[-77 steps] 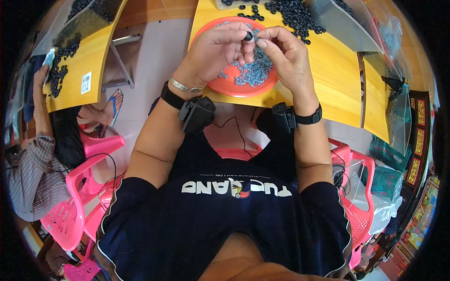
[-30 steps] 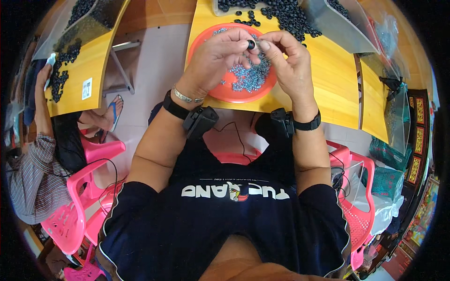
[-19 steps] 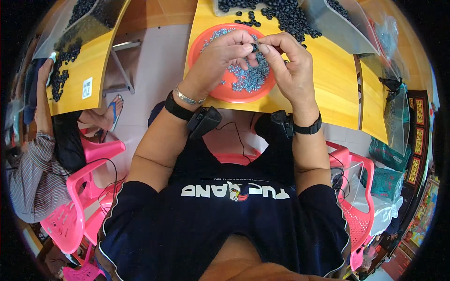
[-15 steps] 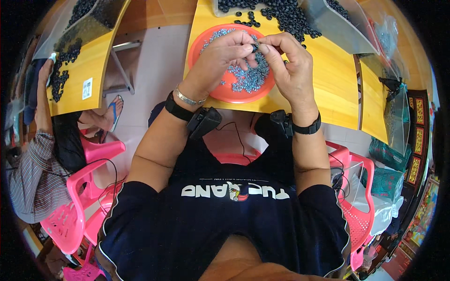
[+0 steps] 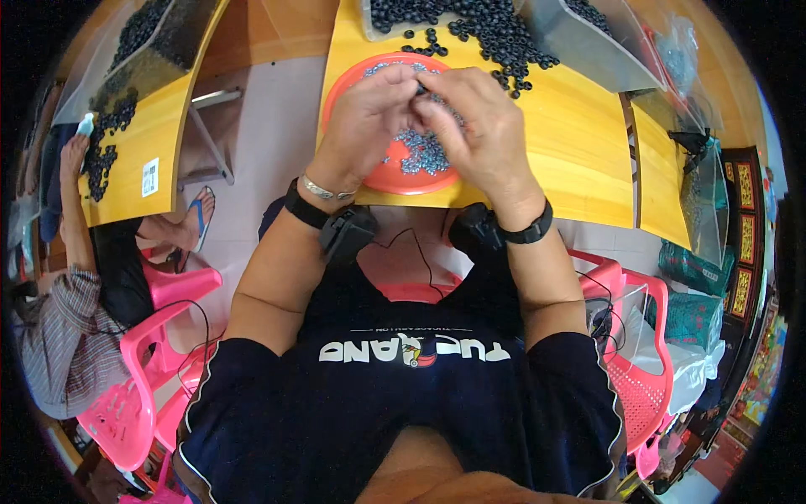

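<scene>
My left hand (image 5: 361,126) and my right hand (image 5: 483,130) meet above a red-orange plastic basin (image 5: 334,101). Between their fingertips shows a small black ring-shaped piece (image 5: 421,88), mostly covered. The left thumb and forefinger pinch it from one side. My right fingers curl closed over its other side, and whether they also hold a smaller part is hidden. Many tiny silvery-blue metallic pieces (image 5: 426,155) lie in the basin under my hands. Beyond it, a heap of similar black rings (image 5: 495,42) spreads over the yellow table (image 5: 579,134).
A translucent bin (image 5: 588,50) of black pieces stands at the far right. On the left, another person's hand (image 5: 74,155) rests at a second yellow table (image 5: 155,139) bearing black pieces. Pink chairs (image 5: 138,395) stand at both sides. Black devices are strapped to both my wrists.
Both hands have shifted slightly left in view, and the right fingers have closed in over the black ring, covering more of it. Table and basin also sit slightly lower and further left in view.
</scene>
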The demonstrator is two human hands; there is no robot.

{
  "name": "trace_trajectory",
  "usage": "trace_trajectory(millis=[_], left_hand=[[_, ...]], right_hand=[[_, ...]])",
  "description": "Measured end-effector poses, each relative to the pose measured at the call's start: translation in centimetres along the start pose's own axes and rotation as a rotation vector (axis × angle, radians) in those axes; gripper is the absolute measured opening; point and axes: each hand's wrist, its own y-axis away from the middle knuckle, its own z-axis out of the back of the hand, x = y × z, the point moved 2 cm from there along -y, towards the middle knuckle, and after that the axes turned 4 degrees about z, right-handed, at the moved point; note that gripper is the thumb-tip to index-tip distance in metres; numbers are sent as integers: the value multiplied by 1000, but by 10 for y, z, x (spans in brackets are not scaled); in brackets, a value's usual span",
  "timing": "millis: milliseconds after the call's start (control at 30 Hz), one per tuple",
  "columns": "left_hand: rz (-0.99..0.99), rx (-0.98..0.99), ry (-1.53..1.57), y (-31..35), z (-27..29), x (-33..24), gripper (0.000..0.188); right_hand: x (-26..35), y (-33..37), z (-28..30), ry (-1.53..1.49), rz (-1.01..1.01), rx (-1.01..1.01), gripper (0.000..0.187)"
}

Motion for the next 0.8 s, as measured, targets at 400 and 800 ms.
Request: trace_trajectory(millis=[400, 800], left_hand=[[58, 28, 27, -1, -3, -3, 20], [16, 45, 7, -1, -6, -1, 20]], right_hand=[[-8, 1, 0, 99, 57, 0, 25], [-13, -1, 7, -130, -52, -14, 23]])
